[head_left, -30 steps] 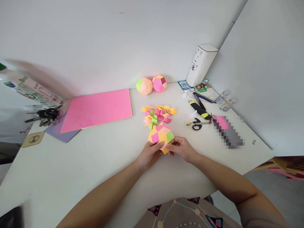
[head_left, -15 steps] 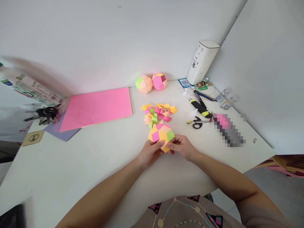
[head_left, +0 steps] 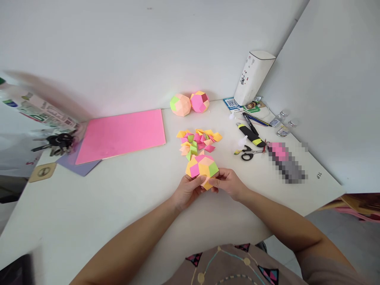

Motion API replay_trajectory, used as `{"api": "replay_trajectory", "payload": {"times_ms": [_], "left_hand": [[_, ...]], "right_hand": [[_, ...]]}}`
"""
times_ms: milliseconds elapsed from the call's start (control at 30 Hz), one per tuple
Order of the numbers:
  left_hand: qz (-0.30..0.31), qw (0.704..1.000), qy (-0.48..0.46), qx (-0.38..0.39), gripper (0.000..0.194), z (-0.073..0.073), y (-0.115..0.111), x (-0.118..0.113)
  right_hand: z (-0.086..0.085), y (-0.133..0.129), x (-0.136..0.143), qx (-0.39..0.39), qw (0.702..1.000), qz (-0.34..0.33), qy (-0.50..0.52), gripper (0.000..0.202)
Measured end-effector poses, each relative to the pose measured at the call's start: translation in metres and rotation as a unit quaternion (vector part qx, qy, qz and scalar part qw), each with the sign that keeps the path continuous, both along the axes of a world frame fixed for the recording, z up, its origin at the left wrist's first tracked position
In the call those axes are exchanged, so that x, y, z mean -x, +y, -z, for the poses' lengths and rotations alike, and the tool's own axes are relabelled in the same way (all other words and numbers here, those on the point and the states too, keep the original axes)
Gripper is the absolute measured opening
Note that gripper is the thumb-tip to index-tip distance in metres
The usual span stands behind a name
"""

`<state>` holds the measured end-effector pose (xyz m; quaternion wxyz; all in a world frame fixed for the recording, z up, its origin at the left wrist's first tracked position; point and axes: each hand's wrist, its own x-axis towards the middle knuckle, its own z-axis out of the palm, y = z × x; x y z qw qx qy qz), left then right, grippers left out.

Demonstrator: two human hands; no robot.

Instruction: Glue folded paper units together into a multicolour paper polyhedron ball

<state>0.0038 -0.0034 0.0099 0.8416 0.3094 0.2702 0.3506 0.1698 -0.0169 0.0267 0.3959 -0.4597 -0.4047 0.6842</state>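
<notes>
Between my two hands is a partly formed origami paper ball [head_left: 204, 167] with pink, orange, peach and green faces. My left hand [head_left: 189, 190] is closed on its near left side, the thumb pressing a peach face. On the near right side my right hand [head_left: 229, 184] pinches it, thumb close to the left one. Most fingertips are hidden beneath the paper. Just beyond the ball lies a loose pile of folded paper units [head_left: 198, 141] in pink, orange, green and peach. Two rounded paper balls, one peach and green [head_left: 180, 105], one mostly pink [head_left: 199, 102], rest against the wall.
A pink sheet [head_left: 121, 136] lies left over a purple one [head_left: 84, 166], near keys [head_left: 59, 142] and a bottle [head_left: 41, 109]. To the right are scissors [head_left: 249, 152], a utility knife [head_left: 251, 134], small glass bottles [head_left: 283, 128] and a white upright container [head_left: 254, 77].
Almost nothing differs. Both hands keep the same hold on the paper ball, and the view shifts very slightly.
</notes>
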Motion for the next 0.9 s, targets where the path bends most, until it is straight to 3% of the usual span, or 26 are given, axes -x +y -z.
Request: {"api": "replay_trajectory", "payload": {"times_ms": [300, 567, 900], "left_hand": [[0.0, 1.0, -0.006, -0.019, 0.019, -0.0003, -0.0008, -0.0006], [0.026, 0.996, -0.024, -0.085, 0.022, 0.0007, -0.0051, -0.0031], [0.025, 0.997, -0.018, -0.077, 0.023, -0.0058, -0.0062, -0.0036]], "right_hand": [[-0.0026, -0.0018, 0.0013, -0.002, 1.0, 0.003, -0.006, 0.026], [0.0003, -0.0022, 0.0005, -0.024, 0.999, 0.011, 0.019, 0.022], [-0.0001, -0.0034, 0.0014, -0.024, 1.0, -0.002, -0.013, 0.023]]}}
